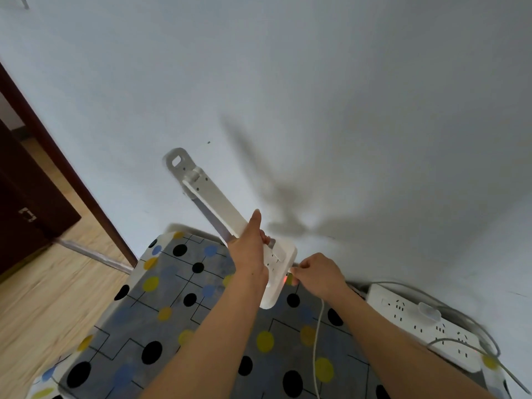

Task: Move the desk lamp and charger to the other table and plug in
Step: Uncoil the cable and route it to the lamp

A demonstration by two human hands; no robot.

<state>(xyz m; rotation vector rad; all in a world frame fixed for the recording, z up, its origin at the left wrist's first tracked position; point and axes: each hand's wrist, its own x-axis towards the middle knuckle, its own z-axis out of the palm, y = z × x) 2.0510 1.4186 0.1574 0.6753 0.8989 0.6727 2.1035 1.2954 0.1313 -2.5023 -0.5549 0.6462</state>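
You are in a room of a home: a plain white wall, pale wood-look floor, a dark wooden door frame, and a bench under a dotted cloth with a white power strip.

Left of lamp: open tablecloth.
Right of lamp: power strip, cables.
Behind lamp: wall, close.
Before lamp: cord hangs.

The white folding desk lamp tilts steeply over the spotted tablecloth. Its flat head is folded against the stem, and its loop-ended top points up toward the wall. Its flat, round-cornered base is tipped on edge, and an orange light glows at its right edge. A thin white charging cable meets that edge and trails down over the cloth.
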